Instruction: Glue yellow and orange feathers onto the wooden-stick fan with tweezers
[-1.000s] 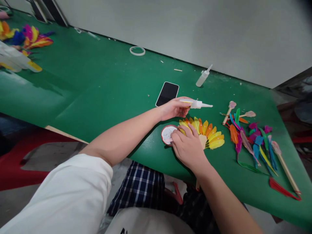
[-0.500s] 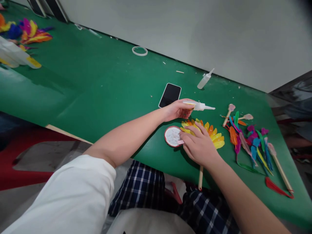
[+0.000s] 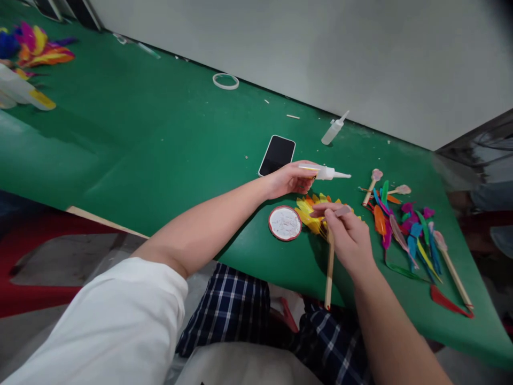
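Note:
My left hand [image 3: 294, 179] is wrapped round a clear glue bottle [image 3: 324, 172], its white nozzle pointing right. Below and to the right, my right hand [image 3: 348, 235] pinches a small pale pink piece [image 3: 342, 211] between thumb and fingers, above a fan of yellow and orange feathers [image 3: 305, 213]. A wooden stick [image 3: 329, 272] extends from the feathers toward the table's front edge. Left of the feathers lies a round white lid with a red rim [image 3: 285, 223], bits scattered on it. My right hand hides part of the fan.
A phone [image 3: 277, 155] lies behind my left hand, with another glue bottle [image 3: 335, 128] and a tape ring [image 3: 225, 81] farther back. Coloured feathers [image 3: 417, 235] and sticks [image 3: 455, 272] are at the right. A person's white-gloved hand [image 3: 24, 88] is at far left.
My right hand has moved from the lid's edge to the right, over the feathers, lifting the pink piece. The left hand still holds the bottle. The view has shifted slightly.

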Available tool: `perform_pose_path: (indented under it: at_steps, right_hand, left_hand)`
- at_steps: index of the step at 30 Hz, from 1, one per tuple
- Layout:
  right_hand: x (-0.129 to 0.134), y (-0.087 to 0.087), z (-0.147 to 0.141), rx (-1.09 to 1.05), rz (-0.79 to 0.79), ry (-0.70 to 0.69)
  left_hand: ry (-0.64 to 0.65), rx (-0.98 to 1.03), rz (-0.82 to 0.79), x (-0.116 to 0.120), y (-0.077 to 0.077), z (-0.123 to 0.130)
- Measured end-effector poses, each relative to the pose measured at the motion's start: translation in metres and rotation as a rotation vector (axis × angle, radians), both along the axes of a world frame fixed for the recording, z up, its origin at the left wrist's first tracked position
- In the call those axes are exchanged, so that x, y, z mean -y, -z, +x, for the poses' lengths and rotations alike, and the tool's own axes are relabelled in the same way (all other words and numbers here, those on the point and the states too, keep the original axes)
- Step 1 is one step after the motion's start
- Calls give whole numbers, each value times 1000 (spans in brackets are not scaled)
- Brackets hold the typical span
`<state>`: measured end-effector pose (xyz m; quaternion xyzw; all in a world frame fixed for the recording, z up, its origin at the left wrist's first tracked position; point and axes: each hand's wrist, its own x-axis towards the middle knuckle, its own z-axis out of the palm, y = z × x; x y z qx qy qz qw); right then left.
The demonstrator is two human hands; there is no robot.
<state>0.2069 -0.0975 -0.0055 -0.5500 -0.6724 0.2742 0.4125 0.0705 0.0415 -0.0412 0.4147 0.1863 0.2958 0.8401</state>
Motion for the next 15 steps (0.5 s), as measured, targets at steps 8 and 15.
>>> perform_pose_path:
  at_steps: [8, 15]
  right_hand:
    - [-11, 8, -18, 207, -275, 13]
    - [-13, 16, -18, 560, 38, -95]
  left_hand:
    - [1, 14, 24, 1, 2, -1]
    - [-1, 3, 25, 0, 1, 0]
